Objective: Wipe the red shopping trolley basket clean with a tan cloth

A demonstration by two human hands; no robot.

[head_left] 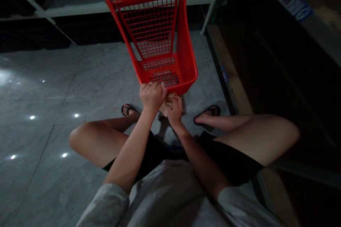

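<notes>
In front of me stands a red plastic shopping basket with lattice sides, tilted so that its open top faces me. My left hand is closed over its near rim. Just below that rim, my right hand is closed on a crumpled beige cloth, pressed near the outside of the basket's near wall. Part of the cloth is hidden by my hands. Beneath it, a small dark castor-like part shows.
Behind the basket runs a grey metal shelf. Dark shelving with a wooden lower board lines the right side, with a blue and white label on its upper edge. Grey tiled floor extends left. My knees are spread around the work.
</notes>
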